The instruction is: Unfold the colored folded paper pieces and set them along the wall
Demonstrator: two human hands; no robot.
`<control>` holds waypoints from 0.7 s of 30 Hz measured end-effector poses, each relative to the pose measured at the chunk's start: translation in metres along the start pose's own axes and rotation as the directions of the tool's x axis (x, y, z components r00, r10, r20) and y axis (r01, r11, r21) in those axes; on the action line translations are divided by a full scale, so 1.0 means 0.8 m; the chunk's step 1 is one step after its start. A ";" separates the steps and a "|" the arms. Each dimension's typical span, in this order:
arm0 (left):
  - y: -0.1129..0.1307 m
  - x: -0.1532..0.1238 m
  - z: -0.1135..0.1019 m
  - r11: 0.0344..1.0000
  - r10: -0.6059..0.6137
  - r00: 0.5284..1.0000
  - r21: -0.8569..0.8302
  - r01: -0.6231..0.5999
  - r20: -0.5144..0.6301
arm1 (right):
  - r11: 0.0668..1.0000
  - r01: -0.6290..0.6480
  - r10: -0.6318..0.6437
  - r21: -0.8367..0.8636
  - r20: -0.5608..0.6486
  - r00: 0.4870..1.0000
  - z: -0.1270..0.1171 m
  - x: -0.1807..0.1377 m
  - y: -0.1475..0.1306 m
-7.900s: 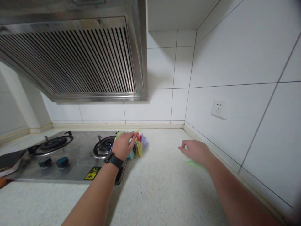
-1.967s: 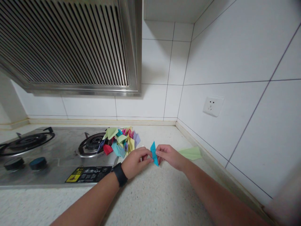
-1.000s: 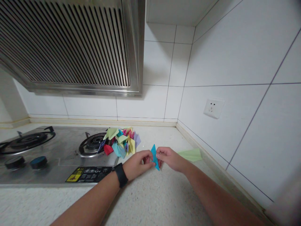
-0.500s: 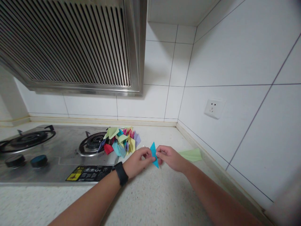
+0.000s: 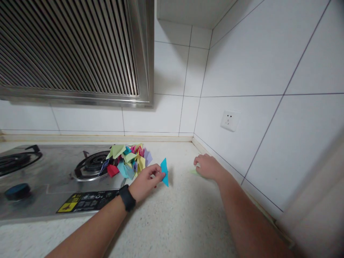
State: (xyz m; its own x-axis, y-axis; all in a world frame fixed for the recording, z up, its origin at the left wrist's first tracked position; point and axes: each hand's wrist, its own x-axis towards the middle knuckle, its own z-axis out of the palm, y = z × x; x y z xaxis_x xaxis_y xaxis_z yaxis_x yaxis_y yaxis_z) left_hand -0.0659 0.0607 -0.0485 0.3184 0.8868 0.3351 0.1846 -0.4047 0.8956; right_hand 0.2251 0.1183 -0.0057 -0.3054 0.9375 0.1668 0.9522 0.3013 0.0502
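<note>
My left hand, with a black watch on the wrist, pinches a folded blue paper piece just above the speckled counter. A pile of several folded coloured paper pieces lies just left of it, at the edge of the gas stove. My right hand rests on a pale green paper piece near the right wall and covers most of it. Its fingers are curled down over the sheet.
A steel gas stove with a burner and a dark knob fills the left. A range hood hangs overhead. White tiled walls meet at the corner, with a socket on the right wall.
Both hands held the blue piece together a moment ago. My right hand has let go and moved right onto the green paper, while my left hand keeps the blue piece.
</note>
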 end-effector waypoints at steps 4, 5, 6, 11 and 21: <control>-0.001 0.000 0.000 1.000 -0.017 1.000 0.015 0.017 0.003 | 0.995 -0.094 0.096 -0.022 0.175 0.980 0.006 -0.004 0.022; -0.001 0.000 0.000 1.000 -0.018 1.000 0.021 0.018 0.002 | 0.995 -0.101 0.101 -0.013 0.186 0.977 0.007 -0.005 0.024; -0.001 0.000 0.000 0.999 -0.019 1.000 0.029 0.019 -0.001 | 0.995 -0.102 0.100 -0.003 0.187 0.977 0.008 -0.007 0.025; -0.002 -0.001 0.001 0.998 -0.016 1.000 0.059 0.017 -0.010 | 0.992 -0.117 0.102 0.050 0.245 0.964 0.004 -0.013 0.029; 0.004 -0.001 0.003 0.999 -0.043 0.999 0.025 0.044 -0.008 | 0.992 -0.076 0.041 0.098 0.317 0.948 0.000 -0.022 0.031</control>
State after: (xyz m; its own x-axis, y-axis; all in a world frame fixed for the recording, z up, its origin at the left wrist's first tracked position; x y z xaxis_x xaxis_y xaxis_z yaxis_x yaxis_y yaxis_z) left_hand -0.0631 0.0578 -0.0466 0.3023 0.9053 0.2984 0.2219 -0.3712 0.9016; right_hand 0.2536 0.1095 -0.0074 -0.2513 0.9559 -0.1517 0.9677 0.2450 -0.0597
